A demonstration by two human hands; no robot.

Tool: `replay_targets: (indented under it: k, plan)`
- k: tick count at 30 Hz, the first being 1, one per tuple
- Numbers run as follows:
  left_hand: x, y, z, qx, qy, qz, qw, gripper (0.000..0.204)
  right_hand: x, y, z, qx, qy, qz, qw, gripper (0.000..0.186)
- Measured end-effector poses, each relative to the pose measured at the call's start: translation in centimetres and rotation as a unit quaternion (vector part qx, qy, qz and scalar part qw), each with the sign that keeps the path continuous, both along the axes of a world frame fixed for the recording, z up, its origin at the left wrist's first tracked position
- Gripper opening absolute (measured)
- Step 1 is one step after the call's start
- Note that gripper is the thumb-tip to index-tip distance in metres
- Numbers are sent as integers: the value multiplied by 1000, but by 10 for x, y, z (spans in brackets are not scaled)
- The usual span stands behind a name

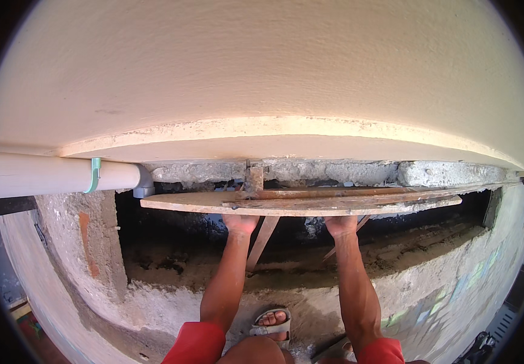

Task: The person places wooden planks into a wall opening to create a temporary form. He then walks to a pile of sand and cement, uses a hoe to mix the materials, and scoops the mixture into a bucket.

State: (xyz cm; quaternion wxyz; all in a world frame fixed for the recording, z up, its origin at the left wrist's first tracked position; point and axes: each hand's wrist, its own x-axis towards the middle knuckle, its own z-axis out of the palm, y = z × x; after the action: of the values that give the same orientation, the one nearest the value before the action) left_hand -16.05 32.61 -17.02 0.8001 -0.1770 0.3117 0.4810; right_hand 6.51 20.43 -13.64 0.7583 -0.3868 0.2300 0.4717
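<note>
A long, worn wooden board [195, 203] lies lengthwise across the opening, under the edge of the wall. Thinner wooden strips [334, 194] rest on top of it. My left hand [239, 223] holds the board from beneath, left of its middle. To the right, my right hand [340, 225] supports the same board from below. The board hides most of the fingers of both hands. A narrow wooden strut [263, 242] slants down from under the board beside my left hand. Another thin stick [363, 223] shows beside my right wrist.
A beige wall [262, 73] overhangs the broken concrete edge [443, 174]. At left, a white pipe [37, 174] with a green bracket [94, 176] ends in a grey elbow [145, 181]. Below the board is a dark recess with a rough ledge [298, 278]. My sandalled foot [272, 327] stands nearby.
</note>
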Motion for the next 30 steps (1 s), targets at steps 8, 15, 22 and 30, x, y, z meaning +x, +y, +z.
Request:
replay_targets:
  k: [8, 15, 22, 30]
  plan:
    - [20, -5, -4, 23, 1, -27, 999, 69, -6, 6, 9, 37, -10, -28, 999, 34]
    - [22, -4, 3, 9, 43, -27, 999, 66, -3, -1, -1, 23, -13, -23, 999, 35]
    - [21, 3, 24, 10, 62, -40, 997, 62, -2, -3, 9, 52, -26, -13, 998, 35]
    - [17, 11, -7, 37, 79, -92, 992, 60, 5, -6, 9, 44, -49, 61, 996, 45]
